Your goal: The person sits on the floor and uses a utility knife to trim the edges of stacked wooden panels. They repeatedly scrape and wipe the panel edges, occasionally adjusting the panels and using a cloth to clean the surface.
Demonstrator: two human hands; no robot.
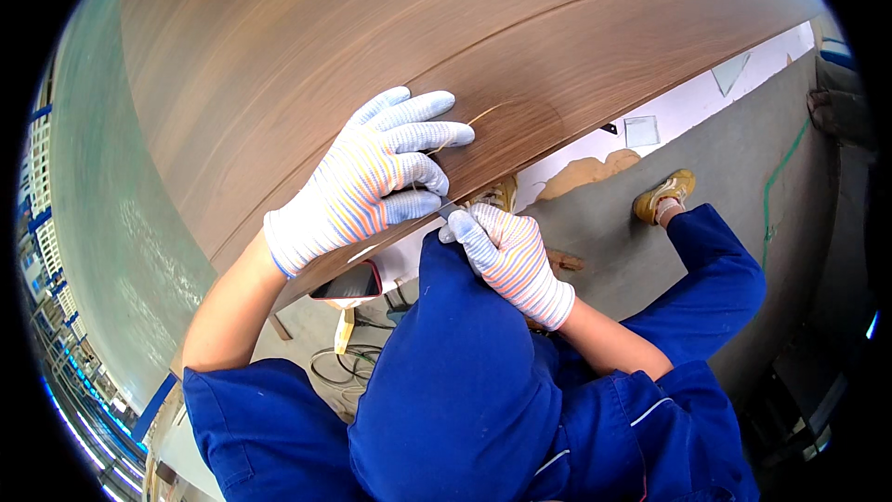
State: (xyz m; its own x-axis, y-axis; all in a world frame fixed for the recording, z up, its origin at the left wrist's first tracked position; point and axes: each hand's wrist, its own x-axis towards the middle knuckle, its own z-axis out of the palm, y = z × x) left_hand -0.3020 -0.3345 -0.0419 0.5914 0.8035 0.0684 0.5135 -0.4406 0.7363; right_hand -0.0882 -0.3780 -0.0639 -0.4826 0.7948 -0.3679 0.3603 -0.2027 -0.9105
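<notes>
My left hand (376, 172), in a striped knit glove with a pale coating, lies over the edge of a brown wood-grain panel (576, 46). Its outer fingers spread across the surface, while the thumb and index tips meet the edge. Beneath the fingers a thin tan strip (488, 112) pokes out. My right hand (506, 260), gloved alike, is closed on a thin grey blade (449, 208) at that edge, just below my left fingertips. The blade's handle end is hidden in the right fingers.
Under the panel are a dark-screened phone (349, 283), a yellow-and-white object (344, 330) and a coiled cable (348, 367). Glass-like pieces (641, 131) and torn brown cardboard (590, 173) lie to the right. My shoe (664, 195) rests on the grey floor (604, 223).
</notes>
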